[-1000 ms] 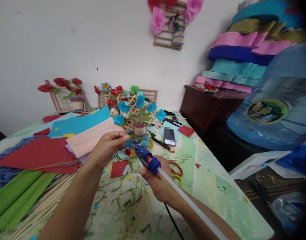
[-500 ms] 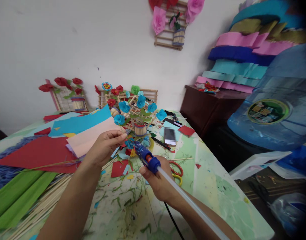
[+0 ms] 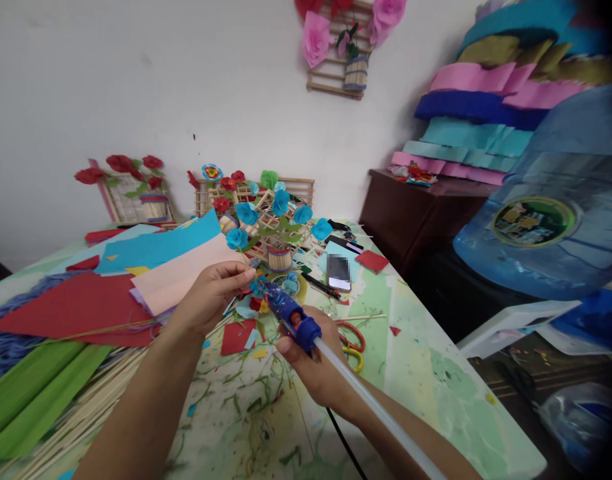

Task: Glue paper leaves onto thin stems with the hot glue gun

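Table (image 3: 411, 407) spreads beneath a glue gun (image 3: 290, 312), held short of the far edge in the curled right hand (image 3: 316, 377) and pointing toward the left hand (image 3: 216, 293), pinched narrow on what I cannot tell, just below a blue flower (image 3: 237, 239), likely mid-gluing, the next move calling for steadiness.

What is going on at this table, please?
A person is working with both bare hands. The right hand grips a blue plastic glue gun with a long translucent glue stick at its back. The left hand has its fingers pinched close to the gun's front; what they hold is too small to tell. Just beyond, sky-blue paper flowers rise above a small round pot of pale wooden sticks.
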`<move>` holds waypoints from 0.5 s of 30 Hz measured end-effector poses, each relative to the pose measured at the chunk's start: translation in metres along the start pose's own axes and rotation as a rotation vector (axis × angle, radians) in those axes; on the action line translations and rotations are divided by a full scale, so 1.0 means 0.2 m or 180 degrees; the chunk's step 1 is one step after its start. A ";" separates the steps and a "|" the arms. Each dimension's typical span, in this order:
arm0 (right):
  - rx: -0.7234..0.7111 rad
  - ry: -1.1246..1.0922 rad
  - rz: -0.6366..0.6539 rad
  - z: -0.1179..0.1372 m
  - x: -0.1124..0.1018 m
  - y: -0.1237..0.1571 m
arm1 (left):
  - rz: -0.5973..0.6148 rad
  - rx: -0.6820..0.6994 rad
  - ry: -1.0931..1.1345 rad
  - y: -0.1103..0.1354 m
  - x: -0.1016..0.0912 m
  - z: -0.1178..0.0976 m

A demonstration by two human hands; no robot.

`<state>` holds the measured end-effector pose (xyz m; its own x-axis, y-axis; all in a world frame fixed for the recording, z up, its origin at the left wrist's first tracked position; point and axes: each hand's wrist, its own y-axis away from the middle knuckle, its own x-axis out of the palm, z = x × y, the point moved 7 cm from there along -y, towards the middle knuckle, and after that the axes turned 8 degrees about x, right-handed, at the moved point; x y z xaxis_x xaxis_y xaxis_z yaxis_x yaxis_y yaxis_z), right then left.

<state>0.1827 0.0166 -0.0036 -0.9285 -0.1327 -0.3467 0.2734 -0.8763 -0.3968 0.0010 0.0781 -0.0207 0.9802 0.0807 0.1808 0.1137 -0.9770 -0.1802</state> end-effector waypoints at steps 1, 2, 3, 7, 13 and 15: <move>0.0004 0.0031 -0.0022 0.00 0.00 0.00 | 0.0006 -0.0011 -0.0001 0.00 0.00 0.00; -0.0003 0.0052 -0.0039 0.00 0.00 0.00 | 0.0015 -0.0021 0.0000 0.00 0.00 0.00; -0.0019 0.0059 -0.0050 0.00 0.00 0.00 | 0.0021 -0.0031 0.0004 0.00 0.00 0.01; -0.0034 0.0049 -0.0115 -0.02 -0.01 0.02 | 0.0032 -0.0031 0.0012 0.00 0.00 0.01; 0.0072 0.0253 -0.0161 -0.04 -0.01 0.02 | 0.0022 -0.0028 0.0001 0.00 0.00 0.00; 0.0109 0.0314 -0.0145 -0.05 -0.01 0.02 | 0.0013 -0.0011 -0.0004 0.00 0.00 0.00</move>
<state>0.1881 0.0182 -0.0121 -0.9101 -0.0477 -0.4116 0.2212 -0.8959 -0.3854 0.0019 0.0772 -0.0203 0.9809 0.0768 0.1789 0.1090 -0.9781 -0.1775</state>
